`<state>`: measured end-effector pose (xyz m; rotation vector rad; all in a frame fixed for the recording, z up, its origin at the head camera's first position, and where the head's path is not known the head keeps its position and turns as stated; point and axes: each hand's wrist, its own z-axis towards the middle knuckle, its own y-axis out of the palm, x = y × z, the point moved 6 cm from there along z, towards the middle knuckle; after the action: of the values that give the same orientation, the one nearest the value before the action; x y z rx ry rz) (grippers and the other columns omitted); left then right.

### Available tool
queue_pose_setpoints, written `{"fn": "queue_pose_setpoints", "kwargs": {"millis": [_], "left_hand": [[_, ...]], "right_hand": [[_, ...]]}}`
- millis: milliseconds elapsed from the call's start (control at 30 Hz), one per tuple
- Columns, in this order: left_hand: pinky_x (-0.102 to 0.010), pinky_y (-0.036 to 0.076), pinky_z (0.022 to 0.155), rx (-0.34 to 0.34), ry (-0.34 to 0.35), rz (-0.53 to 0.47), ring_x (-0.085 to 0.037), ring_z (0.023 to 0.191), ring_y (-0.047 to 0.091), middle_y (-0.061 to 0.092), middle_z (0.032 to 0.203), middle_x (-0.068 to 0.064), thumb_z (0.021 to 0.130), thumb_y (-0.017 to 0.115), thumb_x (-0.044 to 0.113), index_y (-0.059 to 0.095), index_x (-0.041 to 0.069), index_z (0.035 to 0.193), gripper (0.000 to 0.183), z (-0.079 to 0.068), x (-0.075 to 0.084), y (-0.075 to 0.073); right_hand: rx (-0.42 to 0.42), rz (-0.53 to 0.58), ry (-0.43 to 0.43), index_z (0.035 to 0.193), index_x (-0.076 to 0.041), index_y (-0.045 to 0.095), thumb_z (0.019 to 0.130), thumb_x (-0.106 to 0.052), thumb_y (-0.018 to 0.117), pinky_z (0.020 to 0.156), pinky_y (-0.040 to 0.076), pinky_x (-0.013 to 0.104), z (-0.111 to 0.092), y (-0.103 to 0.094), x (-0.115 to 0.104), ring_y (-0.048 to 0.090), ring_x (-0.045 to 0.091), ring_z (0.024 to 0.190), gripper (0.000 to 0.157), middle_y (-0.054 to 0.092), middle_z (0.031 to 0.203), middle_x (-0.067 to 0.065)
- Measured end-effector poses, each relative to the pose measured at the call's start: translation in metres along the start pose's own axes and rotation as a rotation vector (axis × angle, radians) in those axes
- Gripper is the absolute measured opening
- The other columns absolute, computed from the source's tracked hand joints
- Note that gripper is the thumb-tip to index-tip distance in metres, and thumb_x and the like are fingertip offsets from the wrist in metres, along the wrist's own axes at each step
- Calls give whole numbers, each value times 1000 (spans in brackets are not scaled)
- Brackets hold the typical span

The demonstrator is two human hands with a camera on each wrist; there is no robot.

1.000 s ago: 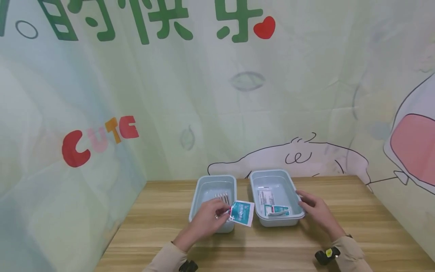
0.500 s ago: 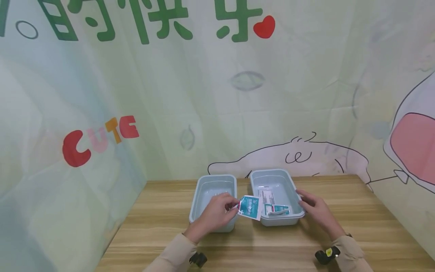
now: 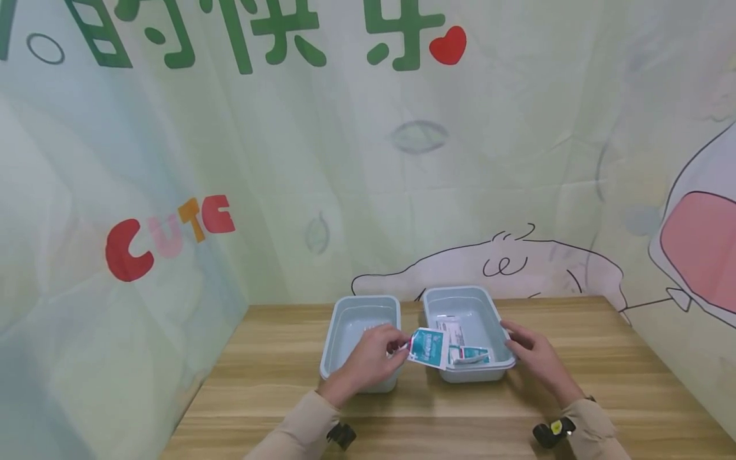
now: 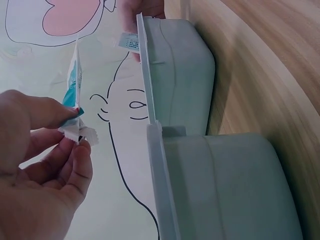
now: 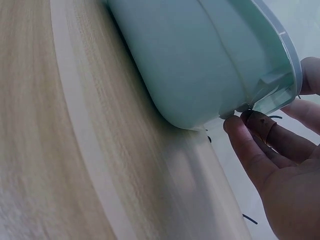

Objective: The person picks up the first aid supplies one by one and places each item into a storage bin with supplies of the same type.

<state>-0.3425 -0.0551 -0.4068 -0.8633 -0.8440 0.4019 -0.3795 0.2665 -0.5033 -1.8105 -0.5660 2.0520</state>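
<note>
My left hand [image 3: 370, 358] pinches a teal-and-white packet [image 3: 428, 347] by its left end. The packet's free end reaches over the near left rim of the right light-blue plastic bin [image 3: 499, 319]. In the left wrist view, a small crinkled white piece [image 4: 82, 134] shows between the fingertips below the packet [image 4: 75, 82]. My right hand [image 3: 537, 358] holds the right bin's outer side by the rim, its fingers [image 5: 252, 150] under the edge. Inside that bin lie a clear-and-white packet [image 3: 451, 329] and another teal packet [image 3: 474, 353].
Beside the right bin, a second light-blue bin [image 3: 339, 326] stands partly behind my left hand. Both rest on a wood-grain table [image 3: 437, 421]. Behind it hangs a printed cloth backdrop [image 3: 310, 160].
My left hand has moved right with the packet, from over the left bin to the right bin's near left edge. The right hand keeps its hold on the bin.
</note>
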Motion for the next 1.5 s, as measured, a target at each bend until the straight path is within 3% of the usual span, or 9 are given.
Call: {"fn": "queue_pose_setpoints", "kwargs": {"millis": [500,867,1500], "left_hand": [[-15,52,67,19,23,0,-4,76,56,65,86,2,88,70,13,74,9,100,14,21,5,1],[-14,51,67,-11,0,-2,-3,77,55,64,87,4,90,69,15,73,11,103,15,28,8,9],[-13,47,63,5,-25,-9,-4,74,53,60,83,5,88,70,14,74,11,102,16,38,7,18]], "right_hand": [[5,-23,-46,146,-10,45,102,-30,52,104,41,61,1,-4,-11,44,48,131,49,42,148,25],[8,-25,-42,145,-10,45,101,-30,53,103,41,61,2,-3,-5,45,48,131,49,42,148,24],[2,-21,-18,146,-12,44,101,-31,52,105,39,61,0,-2,-1,44,47,132,50,41,149,24]]}}
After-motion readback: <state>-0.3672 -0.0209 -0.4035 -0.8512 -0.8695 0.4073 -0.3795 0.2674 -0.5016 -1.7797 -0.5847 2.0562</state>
